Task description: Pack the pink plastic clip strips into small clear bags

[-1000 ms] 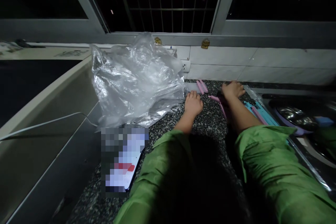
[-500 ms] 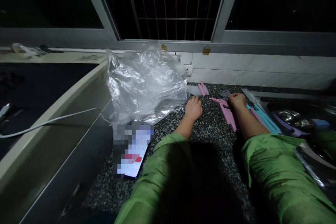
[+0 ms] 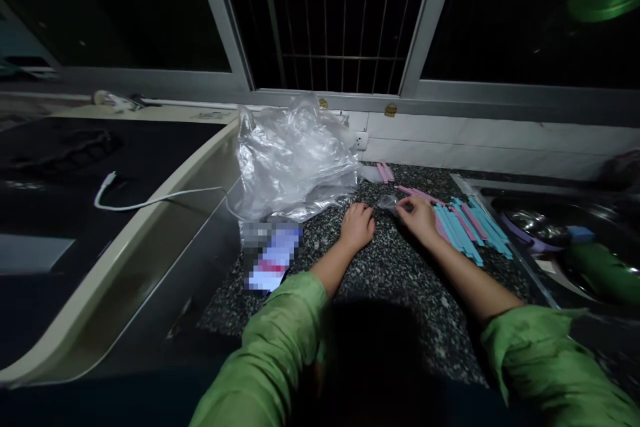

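Observation:
My right hand [image 3: 419, 219] pinches the edge of a small clear plastic bag [image 3: 387, 202] just above the speckled dark counter [image 3: 385, 267]. To its left, my left hand [image 3: 358, 225] rests palm down on the counter, fingers loosely bent, nothing visible in it. Flat strip-like pieces, pink [image 3: 419, 194] and turquoise [image 3: 453, 230], lie behind and to the right of my right hand. Another pair of pink strips [image 3: 385, 172] sits farther back near the wall, beside a clear wrapper.
A large crumpled clear plastic bag [image 3: 297, 160] stands at the back left. A lit phone [image 3: 275, 260] lies in front of it. On the left is a raised appliance with a pale rim [image 3: 165, 207] and white cable [image 3: 165, 197]; on the right, a sink [image 3: 495, 197] holding a metal bowl [image 3: 533, 221].
My right hand has moved left with the small clear bag, closer to my left hand, uncovering more turquoise and pink strips. The camera view has shifted.

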{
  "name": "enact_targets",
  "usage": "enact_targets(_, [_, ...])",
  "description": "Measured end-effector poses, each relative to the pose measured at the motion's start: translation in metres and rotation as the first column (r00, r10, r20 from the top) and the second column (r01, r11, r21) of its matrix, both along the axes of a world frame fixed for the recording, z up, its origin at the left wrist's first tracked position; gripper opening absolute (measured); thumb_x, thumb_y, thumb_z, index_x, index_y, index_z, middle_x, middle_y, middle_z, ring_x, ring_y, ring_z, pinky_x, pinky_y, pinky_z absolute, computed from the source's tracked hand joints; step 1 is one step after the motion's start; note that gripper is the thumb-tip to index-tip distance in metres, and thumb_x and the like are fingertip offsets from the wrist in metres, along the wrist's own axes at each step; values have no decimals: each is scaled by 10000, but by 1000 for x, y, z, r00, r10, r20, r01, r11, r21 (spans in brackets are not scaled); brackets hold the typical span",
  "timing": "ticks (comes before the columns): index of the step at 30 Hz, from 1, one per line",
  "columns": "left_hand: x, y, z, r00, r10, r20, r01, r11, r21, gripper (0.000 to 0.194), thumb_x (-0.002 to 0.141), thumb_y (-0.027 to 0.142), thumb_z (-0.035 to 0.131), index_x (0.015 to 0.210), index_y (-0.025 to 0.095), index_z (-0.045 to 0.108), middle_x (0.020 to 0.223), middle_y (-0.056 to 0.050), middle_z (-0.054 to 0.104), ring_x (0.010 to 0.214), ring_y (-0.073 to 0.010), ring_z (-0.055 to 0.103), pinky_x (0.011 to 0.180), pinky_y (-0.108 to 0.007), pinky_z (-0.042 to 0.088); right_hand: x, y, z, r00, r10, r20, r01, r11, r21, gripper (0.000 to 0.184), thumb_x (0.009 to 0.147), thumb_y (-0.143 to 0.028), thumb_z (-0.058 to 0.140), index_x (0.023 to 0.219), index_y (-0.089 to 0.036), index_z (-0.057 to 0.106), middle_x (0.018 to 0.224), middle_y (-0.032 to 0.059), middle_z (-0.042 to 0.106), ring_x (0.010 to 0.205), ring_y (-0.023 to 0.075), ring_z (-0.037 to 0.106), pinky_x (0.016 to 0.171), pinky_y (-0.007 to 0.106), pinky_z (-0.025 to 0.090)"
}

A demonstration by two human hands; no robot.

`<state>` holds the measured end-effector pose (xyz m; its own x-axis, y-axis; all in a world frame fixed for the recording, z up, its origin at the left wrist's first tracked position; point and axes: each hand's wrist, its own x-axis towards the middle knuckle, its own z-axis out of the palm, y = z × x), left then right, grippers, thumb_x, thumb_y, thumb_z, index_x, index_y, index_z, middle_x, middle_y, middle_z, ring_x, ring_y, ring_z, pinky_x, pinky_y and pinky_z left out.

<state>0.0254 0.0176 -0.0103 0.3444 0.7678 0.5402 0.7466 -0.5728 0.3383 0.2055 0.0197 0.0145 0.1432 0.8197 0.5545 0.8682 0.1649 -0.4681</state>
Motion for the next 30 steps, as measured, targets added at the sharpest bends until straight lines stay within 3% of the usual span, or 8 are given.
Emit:
enact_targets(5, [-22, -41, 7, 993, -8, 118, 5, 1000, 27, 248, 795, 290, 526, 990, 155, 598, 930, -83, 571, 914, -215, 481, 829, -356, 413, -26, -46, -9, 988, 110, 110, -110, 994, -8, 102, 725, -282, 551, 742, -217, 627, 781, 49, 651, 812, 236, 530, 709, 358, 400])
enact_targets(11, [-43, -64, 12, 991, -33, 129, 34, 999, -12, 194, 770, 351, 586, 857, 186, 641, 804, -52, 562, 830, -197, 480, 745, -327, 405, -55, -75, -8, 961, 184, 208, -190, 982, 10, 47, 744, -255, 582, 764, -220, 605, 826, 34, 658, 837, 229, 519, 723, 356, 383])
enact_targets(19, [-50, -66, 13, 982, -18, 190, 41, 992, -121, 96, 765, 256, 609, 736, 206, 685, 687, -25, 562, 752, -166, 477, 687, -290, 400, -60, -82, -12, 936, 262, 236, -271, 963, 6, 67, 748, -260, 613, 798, -216, 611, 862, 35, 662, 866, 225, 526, 740, 360, 386])
enact_targets(25, [-55, -57, 17, 955, 14, 298, 31, 989, -144, 74, 749, 209, 628, 715, 192, 691, 686, -22, 576, 741, -156, 483, 692, -283, 406, -36, -77, -12, 930, 315, 189, -323, 946, 11, 232, 757, -359, 607, 943, -220, 615, 907, 58, 651, 895, 237, 545, 760, 383, 423])
enact_targets(30, [-57, -58, 20, 953, 9, 304, 40, 987, -155, 75, 749, 209, 631, 706, 196, 691, 670, -15, 572, 727, -152, 484, 693, -288, 404, -20, -73, -11, 928, 350, 128, -354, 935, 7, 199, 804, -341, 540, 941, -221, 621, 878, 57, 651, 856, 226, 562, 752, 388, 447])
